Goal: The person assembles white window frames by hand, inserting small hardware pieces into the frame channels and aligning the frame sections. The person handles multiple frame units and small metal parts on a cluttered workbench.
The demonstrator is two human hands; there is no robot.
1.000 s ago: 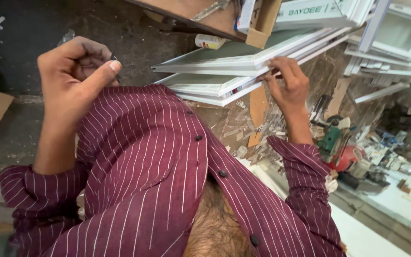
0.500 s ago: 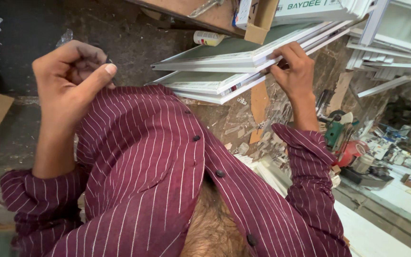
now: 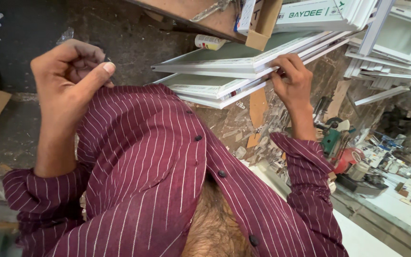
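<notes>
Overhead, the right hand [image 3: 292, 80] grips the edge of stacked white window frames [image 3: 224, 78] with curled fingers. Left hand [image 3: 70, 76] is pinched shut on something too small to identify. Frames look stiff, light, smooth; their glass seems fragile, so the rails look safest to grip.

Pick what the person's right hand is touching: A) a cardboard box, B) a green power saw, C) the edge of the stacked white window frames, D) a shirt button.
C: the right hand has its fingers on the edge of the stacked white window frames, while the left hand is raised apart from them, pinching something too small to make out.
</notes>
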